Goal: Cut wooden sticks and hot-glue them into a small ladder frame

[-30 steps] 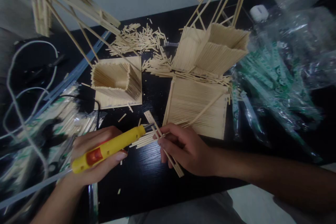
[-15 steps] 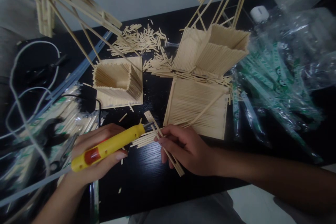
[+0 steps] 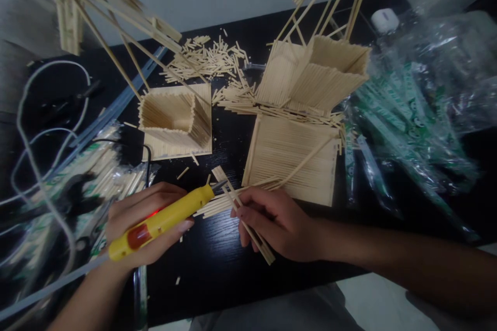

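Note:
My left hand (image 3: 149, 220) is closed around a yellow hot glue gun (image 3: 166, 222) with a red-orange window and a clear glue stick (image 3: 50, 284) trailing from its back end. The gun's metal nozzle (image 3: 219, 184) is at a small frame of thin wooden sticks (image 3: 230, 186); whether it touches cannot be made out. Pinched in my right hand (image 3: 277, 222), that frame slants from upper left to lower right. Beneath and behind it lie several loose wooden sticks (image 3: 212, 210) on the black table (image 3: 209, 269).
A stick-built box on a base (image 3: 202, 147) stands left, another box (image 3: 330, 77) back right. A flat stick panel (image 3: 291, 155) lies before it. Cut stick pieces (image 3: 209, 59) litter the back. Plastic wrappers (image 3: 411, 114) cover the right; pliers (image 3: 97, 222), a cable (image 3: 27, 134) and packaged sticks the left.
The glue gun and my left hand have shifted very slightly right. The stick frame in my right hand has moved barely, its lower end a touch lower and to the right.

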A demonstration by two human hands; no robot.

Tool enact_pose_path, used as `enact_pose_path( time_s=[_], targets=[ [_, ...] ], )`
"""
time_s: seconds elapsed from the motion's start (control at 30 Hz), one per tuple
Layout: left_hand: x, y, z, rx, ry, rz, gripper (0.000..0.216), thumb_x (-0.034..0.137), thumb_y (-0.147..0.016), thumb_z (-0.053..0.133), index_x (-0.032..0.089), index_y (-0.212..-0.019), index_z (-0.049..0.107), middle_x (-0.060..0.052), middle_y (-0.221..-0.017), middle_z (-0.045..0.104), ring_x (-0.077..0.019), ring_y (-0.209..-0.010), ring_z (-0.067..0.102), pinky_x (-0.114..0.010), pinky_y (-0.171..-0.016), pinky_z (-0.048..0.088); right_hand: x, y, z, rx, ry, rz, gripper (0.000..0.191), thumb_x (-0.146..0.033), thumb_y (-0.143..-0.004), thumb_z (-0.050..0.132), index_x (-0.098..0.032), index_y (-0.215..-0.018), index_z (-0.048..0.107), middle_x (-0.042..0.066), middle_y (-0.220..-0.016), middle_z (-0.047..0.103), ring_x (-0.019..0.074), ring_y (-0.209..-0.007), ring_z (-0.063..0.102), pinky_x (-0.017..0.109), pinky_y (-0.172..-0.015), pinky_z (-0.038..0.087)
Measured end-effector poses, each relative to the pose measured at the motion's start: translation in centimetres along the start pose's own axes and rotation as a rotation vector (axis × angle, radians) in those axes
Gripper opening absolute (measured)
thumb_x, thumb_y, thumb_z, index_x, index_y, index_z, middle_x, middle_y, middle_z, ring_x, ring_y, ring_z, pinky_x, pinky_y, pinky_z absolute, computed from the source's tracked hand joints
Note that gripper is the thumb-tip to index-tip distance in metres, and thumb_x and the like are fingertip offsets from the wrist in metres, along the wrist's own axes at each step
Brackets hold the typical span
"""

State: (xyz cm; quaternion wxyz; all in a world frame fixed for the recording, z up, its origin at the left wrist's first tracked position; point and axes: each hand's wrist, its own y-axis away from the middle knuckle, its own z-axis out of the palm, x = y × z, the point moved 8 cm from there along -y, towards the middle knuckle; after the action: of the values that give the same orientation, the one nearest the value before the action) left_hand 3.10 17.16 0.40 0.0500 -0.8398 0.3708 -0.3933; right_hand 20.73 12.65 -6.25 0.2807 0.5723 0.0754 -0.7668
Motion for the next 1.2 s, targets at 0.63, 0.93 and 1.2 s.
enact_pose_path(
  time_s=[0.63, 0.93, 1.2],
  targets=[
    [-0.8, 0.2, -0.6, 0.050, -0.050, -0.058, 0.009, 0.032, -0.093, 0.072, 0.024, -0.090, 0.069, 0.000, -0.082, 0.075, -0.0144, -0.064, 0.072, -0.025, -0.053, 0.058, -0.5, -0.2, -0.2, 0.018, 0.056, -0.017, 0.023, -0.033, -0.108, 0.053, -0.019, -0.090, 0.056, -0.002, -0.067, 0.065, 0.0092, -0.053, 0.057, 0.019, -0.052, 0.047],
    [-1.2, 0.6, -0.7, 0.055, -0.052, -0.059, 0.008, 0.031, -0.093, 0.072, 0.024, -0.094, 0.069, 0.000, -0.084, 0.075, -0.0162, -0.068, 0.074, -0.027, -0.057, 0.062, -0.1, -0.1, -0.3, 0.003, 0.071, -0.012, 0.026, -0.035, -0.109, 0.053, -0.019, -0.089, 0.057, -0.001, -0.069, 0.066, 0.0092, -0.054, 0.058, 0.019, -0.051, 0.047],
    [-1.4, 0.8, -0.8, 0.067, 0.022, -0.046, 0.007, 0.023, -0.091, 0.074, 0.022, -0.095, 0.069, 0.000, -0.084, 0.074, -0.0156, -0.073, 0.073, -0.028, -0.061, 0.062, -0.3, 0.1, -0.3, 0.010, 0.098, -0.011, 0.026, -0.035, -0.109, 0.053, -0.018, -0.089, 0.058, -0.001, -0.069, 0.065, 0.0088, -0.053, 0.058, 0.019, -0.051, 0.047]
  ],
)
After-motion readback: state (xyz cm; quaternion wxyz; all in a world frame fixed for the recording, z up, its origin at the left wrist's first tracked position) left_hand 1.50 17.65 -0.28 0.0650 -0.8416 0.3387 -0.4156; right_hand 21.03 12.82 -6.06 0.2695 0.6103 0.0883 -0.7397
